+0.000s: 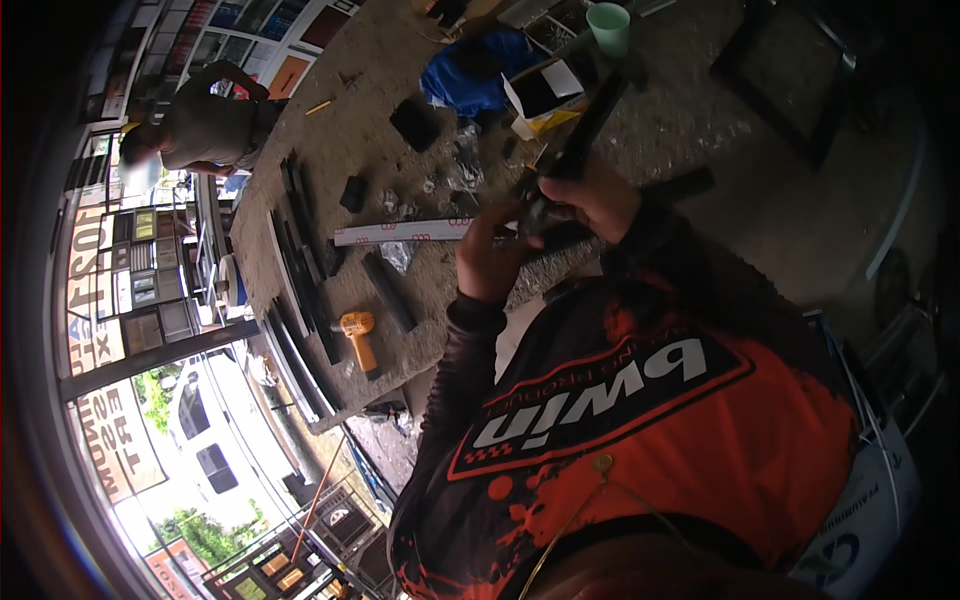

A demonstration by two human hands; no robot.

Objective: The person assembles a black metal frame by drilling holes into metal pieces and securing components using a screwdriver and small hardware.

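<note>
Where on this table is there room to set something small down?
Between the green cup and the black frame, the table looks mostly bare; so does a smaller patch between the short dark bar and left hand. It's crowded around the blue bundle and open box.

- Pretty sure this is a workshop, with some kind of shopfront attached.
- Biggest giveaway is the surface: grimy, dusty and littered with scraps of clear plastic.
- Loads of dark, straight lengths lying around on it, plus a pale strip with red marks.
- There's an orange power tool sitting right there too, and an opened box farther back.
- Shopfront part: big lettering by the glazed side, daylight and a white vehicle outside.
</note>
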